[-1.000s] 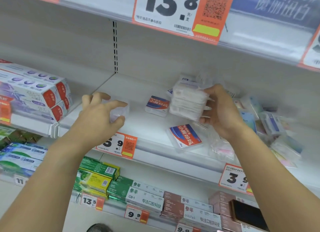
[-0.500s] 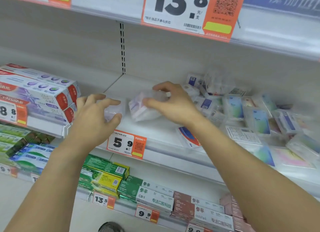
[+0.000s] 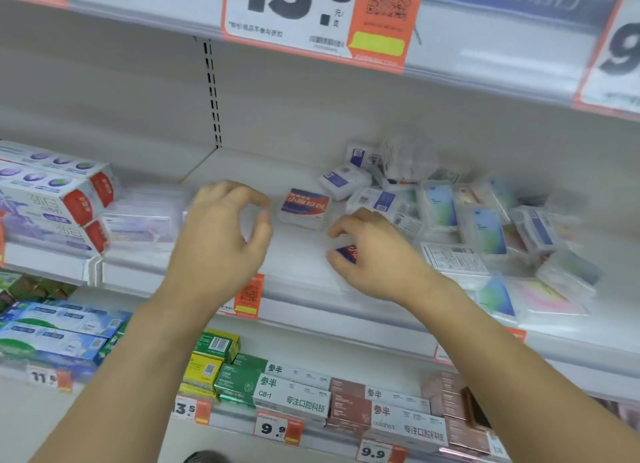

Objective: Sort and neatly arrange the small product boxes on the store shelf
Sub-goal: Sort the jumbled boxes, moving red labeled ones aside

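Shelf (image 3: 304, 254) carrying jumbled small boxes (image 3: 460, 220) at right, right hand (image 3: 374, 254) fingers curled on a mostly hidden red-blue box (image 3: 347, 253), left hand (image 3: 221, 234) fingers apart, empty, blurred clear boxes (image 3: 145, 216) beside it.

Two bare forearms are seen, with no sleeve reaching into view. The left hand (image 3: 221, 241) and the right hand (image 3: 374, 254) are uncovered; fingernails are kept short. Finer detail is blurred.
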Demonstrator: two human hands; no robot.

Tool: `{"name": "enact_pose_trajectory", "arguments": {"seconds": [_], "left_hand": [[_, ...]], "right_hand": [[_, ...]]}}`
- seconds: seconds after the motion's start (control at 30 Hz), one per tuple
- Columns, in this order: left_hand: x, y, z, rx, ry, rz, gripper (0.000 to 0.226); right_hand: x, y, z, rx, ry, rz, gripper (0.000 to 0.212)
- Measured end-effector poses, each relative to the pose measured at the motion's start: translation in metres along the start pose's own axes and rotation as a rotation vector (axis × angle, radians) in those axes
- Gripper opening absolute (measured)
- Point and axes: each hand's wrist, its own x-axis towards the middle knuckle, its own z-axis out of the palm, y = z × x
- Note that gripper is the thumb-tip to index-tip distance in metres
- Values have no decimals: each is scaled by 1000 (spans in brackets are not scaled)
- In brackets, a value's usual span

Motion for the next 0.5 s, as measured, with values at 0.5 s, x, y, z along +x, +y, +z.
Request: {"name": "enact_pose_trajectory", "arguments": {"seconds": [0.5], "left_hand": [[32, 34, 89, 170, -254, -235, 54]], "right_hand": [[-26, 40, -31, 439, 171, -7, 56]]}}
